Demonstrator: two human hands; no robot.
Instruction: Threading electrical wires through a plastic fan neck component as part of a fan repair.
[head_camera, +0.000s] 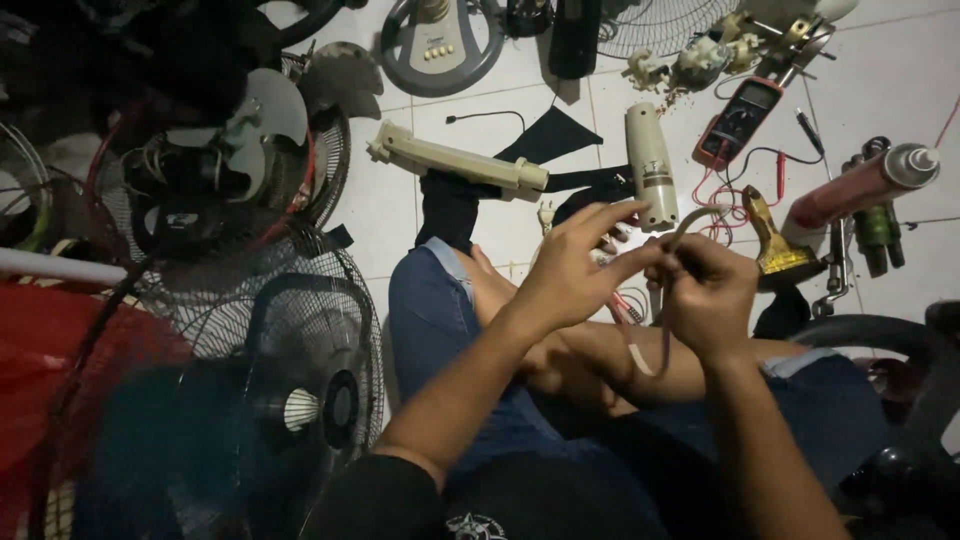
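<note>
Floor: white tiles (400, 205), dimly lit, strewn with fan parts and tools; the person sits on it with legs crossed in blue jeans.
Fingers: the right hand (708, 295) has its fingers clenched around a thin flat cord (668, 300); the left hand (575, 265) pinches the same cord at its upper bend, thumb and forefinger meeting the right hand's fingers, the other fingers spread upward.
Cord: it arcs up above the right hand, then hangs down past the wrist over the bare shin; its lower end looks pale. It sits between both hands, above the lap.
Just beyond the hands: a cream fan column (650, 165) lies on the tiles, touching nothing the hands hold; a second cream housing (460, 163) lies well to its left across a black cloth (545, 135).
Right side: a multimeter (740, 120) with red and black leads, a brass-coloured scraper (775, 245), and a red spray can (865, 185) lying on its side.
Left side: wire fan guards (300, 300) and a fan with grey blades (270, 105), stacked close together.
Far edge: a round fan base (440, 45) with pale buttons, near a heap of small cream parts (690, 60).
</note>
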